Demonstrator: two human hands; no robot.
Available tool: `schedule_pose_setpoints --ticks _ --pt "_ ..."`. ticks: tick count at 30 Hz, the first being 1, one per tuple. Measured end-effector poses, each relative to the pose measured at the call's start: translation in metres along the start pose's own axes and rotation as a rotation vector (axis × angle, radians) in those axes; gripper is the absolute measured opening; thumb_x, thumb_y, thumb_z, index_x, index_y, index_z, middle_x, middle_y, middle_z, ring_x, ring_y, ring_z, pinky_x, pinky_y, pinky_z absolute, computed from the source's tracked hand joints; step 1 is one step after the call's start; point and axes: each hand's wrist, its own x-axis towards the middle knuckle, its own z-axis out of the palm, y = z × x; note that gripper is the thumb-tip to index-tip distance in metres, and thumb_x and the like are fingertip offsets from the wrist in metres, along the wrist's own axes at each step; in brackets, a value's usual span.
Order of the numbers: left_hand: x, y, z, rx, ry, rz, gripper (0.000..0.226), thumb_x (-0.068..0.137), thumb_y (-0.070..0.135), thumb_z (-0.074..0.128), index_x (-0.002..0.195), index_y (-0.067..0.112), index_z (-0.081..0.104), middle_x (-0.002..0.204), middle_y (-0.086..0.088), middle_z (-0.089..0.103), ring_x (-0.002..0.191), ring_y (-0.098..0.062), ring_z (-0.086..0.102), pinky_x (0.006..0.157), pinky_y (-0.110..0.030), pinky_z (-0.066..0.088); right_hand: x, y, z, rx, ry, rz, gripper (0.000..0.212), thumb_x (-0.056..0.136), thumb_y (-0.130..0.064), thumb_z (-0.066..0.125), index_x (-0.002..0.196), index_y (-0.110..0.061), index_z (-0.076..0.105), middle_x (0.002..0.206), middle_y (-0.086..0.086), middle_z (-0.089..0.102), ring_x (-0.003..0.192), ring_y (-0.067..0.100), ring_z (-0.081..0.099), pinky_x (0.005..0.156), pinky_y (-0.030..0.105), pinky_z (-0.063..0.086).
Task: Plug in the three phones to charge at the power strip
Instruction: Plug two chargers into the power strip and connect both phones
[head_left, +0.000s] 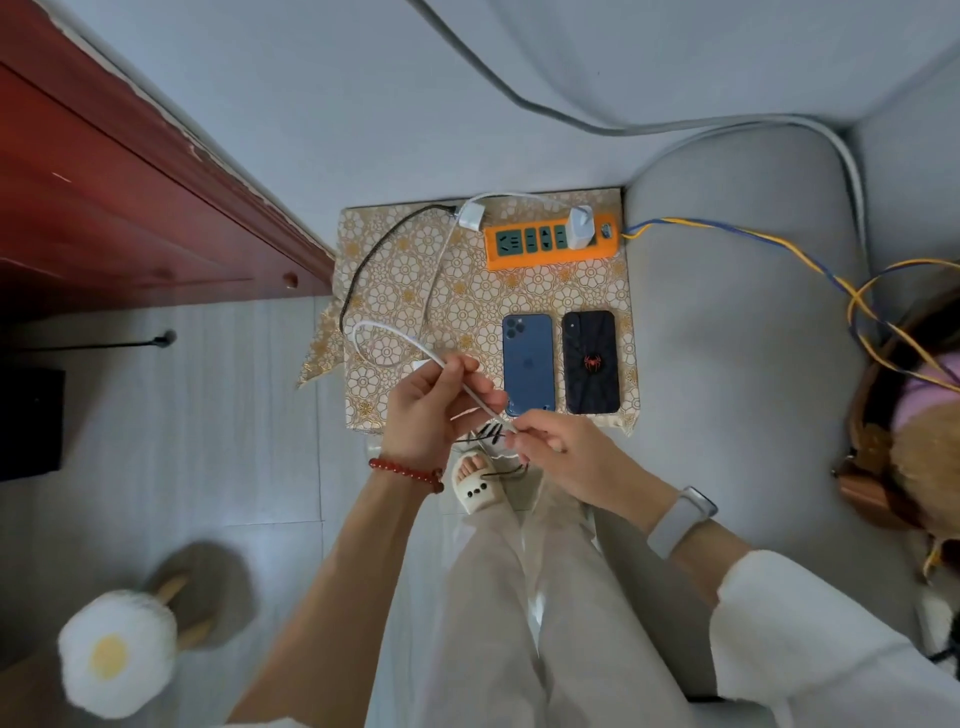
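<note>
An orange power strip (550, 243) lies at the back of a floral-patterned stool top (519, 296), with one white charger (580, 228) plugged into it. A second white charger (471, 215) lies loose to its left, with a black cable (363, 260) running from near it. A blue phone (528, 364) and a black phone with a red spider (591, 362) lie face down side by side. My left hand (431, 410) grips a white cable (384, 332) that loops over the cloth. My right hand (556, 447) pinches the cable's end. A third phone is not clearly visible.
A red-brown wooden cabinet (130, 197) stands to the left and a grey sofa (727, 338) to the right. The strip's blue-yellow cord (753, 244) trails across the sofa. My slippered foot (475, 480) is under the hands. A fried-egg plush slipper (117, 649) lies on the floor.
</note>
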Motion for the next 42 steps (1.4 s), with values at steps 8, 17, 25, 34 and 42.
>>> schedule_pose_setpoints --ticks 8,17,25,34,42 --pt "0.004 0.035 -0.038 -0.465 0.194 0.133 0.027 0.096 0.015 0.035 0.076 0.011 0.052 0.054 0.005 0.062 0.056 -0.01 0.064 0.064 -0.024 0.058 0.003 0.07 -0.02 -0.339 -0.043 0.224 0.026 0.095 -0.015 0.036 0.086 0.003 0.053 0.072 0.006 0.057 0.071 0.028 0.057 0.067 0.024 0.044" --pt "0.008 -0.019 -0.067 0.713 0.717 -0.172 0.064 0.078 0.031 0.062 0.129 0.002 0.037 0.139 -0.024 0.034 0.121 -0.039 0.044 0.102 -0.05 0.039 0.01 0.002 -0.054 -0.204 0.145 -0.142 0.022 0.093 -0.014 0.044 0.094 -0.008 0.065 0.064 0.005 0.056 0.046 0.011 0.036 0.044 0.016 0.028" --pt "-0.013 -0.028 -0.024 1.178 0.09 0.636 0.048 0.088 0.049 0.037 0.091 0.014 0.069 0.088 -0.001 0.072 0.093 -0.014 0.059 0.098 -0.053 0.04 0.013 -0.012 -0.036 -0.308 0.064 -0.176 0.024 0.092 -0.016 0.047 0.085 -0.001 0.063 0.066 0.001 0.059 0.054 0.004 0.051 0.052 0.02 0.034" --pt "-0.015 -0.017 -0.051 0.867 0.659 0.61 0.039 0.086 0.028 0.035 0.082 0.0 0.063 0.083 -0.017 0.064 0.077 -0.02 0.056 0.064 -0.025 0.038 -0.003 0.036 -0.049 -0.292 -0.181 0.142 0.02 0.093 -0.023 0.044 0.079 -0.012 0.053 0.072 0.006 0.054 0.062 0.014 0.043 0.057 0.019 0.032" --pt "-0.021 -0.018 -0.074 1.291 0.566 -0.052 0.029 0.093 0.018 0.039 0.116 0.014 0.056 0.129 -0.007 0.053 0.123 -0.029 0.04 0.083 -0.042 0.045 0.009 -0.001 -0.056 -0.174 0.226 -0.051 0.017 0.091 -0.009 0.047 0.093 -0.006 0.064 0.056 -0.01 0.045 0.044 0.008 0.039 0.042 0.013 0.03"
